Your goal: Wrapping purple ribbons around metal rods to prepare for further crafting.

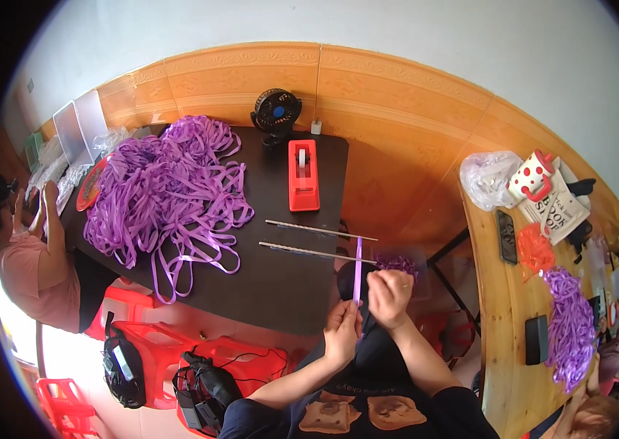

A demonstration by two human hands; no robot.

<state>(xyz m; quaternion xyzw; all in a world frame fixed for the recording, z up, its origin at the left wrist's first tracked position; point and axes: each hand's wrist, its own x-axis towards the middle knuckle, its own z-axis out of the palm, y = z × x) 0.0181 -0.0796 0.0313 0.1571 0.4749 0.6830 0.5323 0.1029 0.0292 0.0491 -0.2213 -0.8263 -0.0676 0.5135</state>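
Observation:
My left hand point(342, 329) is closed on a purple ribbon point(358, 274), just off the right edge of the dark table. That ribbon runs up from the fingers across two thin metal rods point(309, 249), which lie roughly parallel and jut past the table edge. To the right of the ribbon my right hand point(390, 296) is raised, its fingers curled in; what they hold, if anything, is hidden. A big tangled heap of purple ribbon point(166, 190) covers the table's left part. Beyond the rods stands a red tape dispenser point(303, 175).
A black fan point(277, 113) stands at the table's back edge. Below the rods' ends is a container of purple ribbon point(399, 265). A person point(42, 267) works at the left. The wooden table point(496, 322) at right bears more ribbon, a phone and bags. Red stools point(247, 358) stand near.

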